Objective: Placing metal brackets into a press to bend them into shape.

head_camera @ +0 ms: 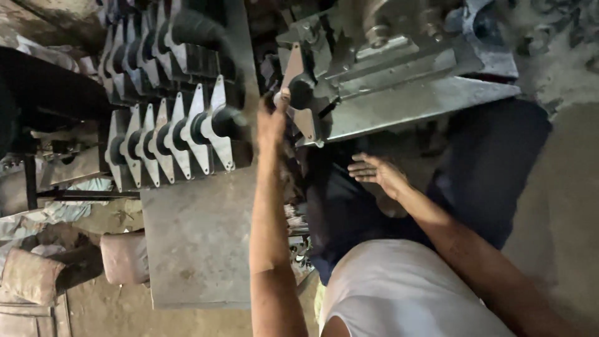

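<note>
My left hand (272, 118) reaches up and grips a flat diamond-shaped metal plate with a black round boss (298, 93) at the front of a grey metal machine (405, 93). My right hand (374, 171) hovers open, fingers spread, below the machine and above my dark trousers; it holds nothing. To the left, two rows of the same diamond-shaped plates (181, 134) stand on edge on a flat grey metal sheet (199, 243), the nearer row just left of my left hand.
A second stack of plates (156, 50) stands farther back. A dark bench (43, 87) with thin metal legs is at the far left. Brown brick-like blocks (125, 257) lie on the dirt floor. Bare concrete floor (561, 206) is at the right.
</note>
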